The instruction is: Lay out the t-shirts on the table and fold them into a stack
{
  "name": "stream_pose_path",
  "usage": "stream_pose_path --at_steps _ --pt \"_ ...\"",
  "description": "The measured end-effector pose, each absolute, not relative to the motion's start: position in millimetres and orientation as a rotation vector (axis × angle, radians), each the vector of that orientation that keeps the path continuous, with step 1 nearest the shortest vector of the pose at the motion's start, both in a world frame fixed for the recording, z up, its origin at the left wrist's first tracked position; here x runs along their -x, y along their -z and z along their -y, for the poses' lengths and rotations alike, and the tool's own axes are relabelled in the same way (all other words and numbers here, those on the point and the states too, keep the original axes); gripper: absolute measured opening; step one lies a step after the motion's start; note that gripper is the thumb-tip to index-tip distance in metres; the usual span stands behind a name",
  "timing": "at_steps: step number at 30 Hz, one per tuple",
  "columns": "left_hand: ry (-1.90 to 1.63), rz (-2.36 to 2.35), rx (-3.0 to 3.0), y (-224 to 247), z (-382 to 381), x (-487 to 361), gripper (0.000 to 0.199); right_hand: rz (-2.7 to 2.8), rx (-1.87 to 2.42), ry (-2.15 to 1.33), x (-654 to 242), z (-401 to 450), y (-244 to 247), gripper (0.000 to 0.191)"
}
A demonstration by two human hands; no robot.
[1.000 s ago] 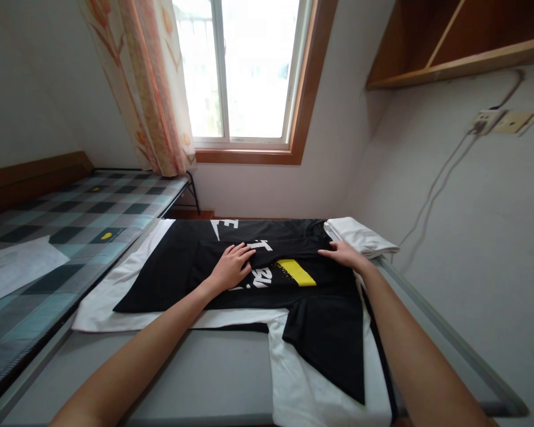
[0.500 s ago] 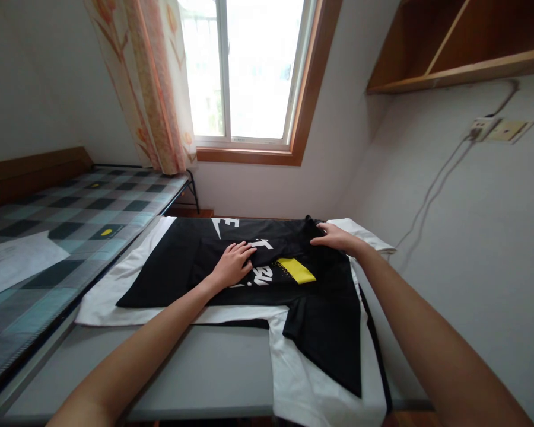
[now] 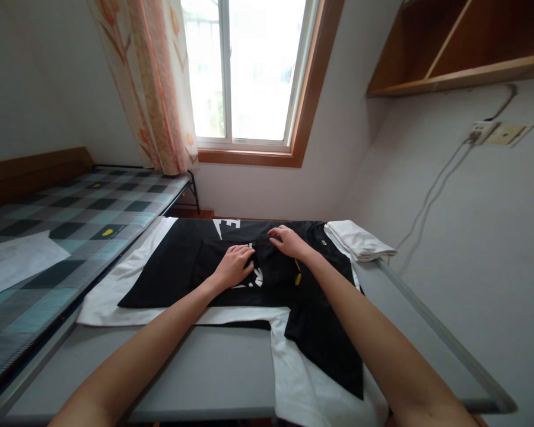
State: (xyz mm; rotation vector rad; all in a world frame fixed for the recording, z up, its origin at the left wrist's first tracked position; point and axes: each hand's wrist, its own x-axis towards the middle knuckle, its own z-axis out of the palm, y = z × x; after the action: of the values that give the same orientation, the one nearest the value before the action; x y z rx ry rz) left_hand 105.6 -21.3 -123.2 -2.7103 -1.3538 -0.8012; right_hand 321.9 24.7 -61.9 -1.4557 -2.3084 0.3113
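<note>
A black T-shirt (image 3: pixel 160 273) with white lettering lies spread over a white garment (image 3: pixel 293 379) on a grey table. Its upper part is folded over toward the middle, covering most of a yellow print. My left hand (image 3: pixel 234 267) rests flat on the black cloth, fingers stretched out. My right hand (image 3: pixel 289 242) is at the folded part, just right of my left hand. Its fingers are bent around the black fabric; their tips partly blend into the dark cloth. One black sleeve (image 3: pixel 324 344) points toward me over the white cloth.
A folded white cloth part (image 3: pixel 360 240) lies at the table's far right corner. The grey table (image 3: pixel 196 367) borders a bed with a checked mattress (image 3: pixel 137 204) and a paper sheet (image 3: pixel 18 261). Plugged-in cables (image 3: pixel 431 190) hang along the right wall below a wooden shelf (image 3: pixel 463 74).
My right hand has moved left, carrying black fabric over the yellow print and some lettering. The white cloth at the right is more exposed. My left hand has stayed in place.
</note>
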Motion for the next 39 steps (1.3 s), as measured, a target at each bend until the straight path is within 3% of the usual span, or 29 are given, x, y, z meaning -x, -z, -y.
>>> stream_pose_path --at_steps 8,16,25,33,39 --pt "0.969 1.241 2.578 101.3 40.3 -114.5 0.028 2.430 1.646 -0.138 -315.2 -38.5 87.3 0.037" --pt "0.544 0.922 2.799 89.9 68.8 -139.7 0.048 2.355 1.627 -0.054 -310.8 -44.2 98.7 0.024" --pt "0.345 0.840 2.802 76.2 63.1 -133.3 0.014 2.124 1.447 -0.106 -313.1 -45.7 105.3 0.025" --pt "0.240 0.935 2.841 75.7 60.4 -127.3 0.017 2.169 1.407 -0.076 -308.5 -30.6 96.1 0.027" --pt "0.278 0.997 2.837 79.2 58.0 -128.4 0.019 2.176 1.103 -0.244 -357.2 27.6 85.1 0.037"
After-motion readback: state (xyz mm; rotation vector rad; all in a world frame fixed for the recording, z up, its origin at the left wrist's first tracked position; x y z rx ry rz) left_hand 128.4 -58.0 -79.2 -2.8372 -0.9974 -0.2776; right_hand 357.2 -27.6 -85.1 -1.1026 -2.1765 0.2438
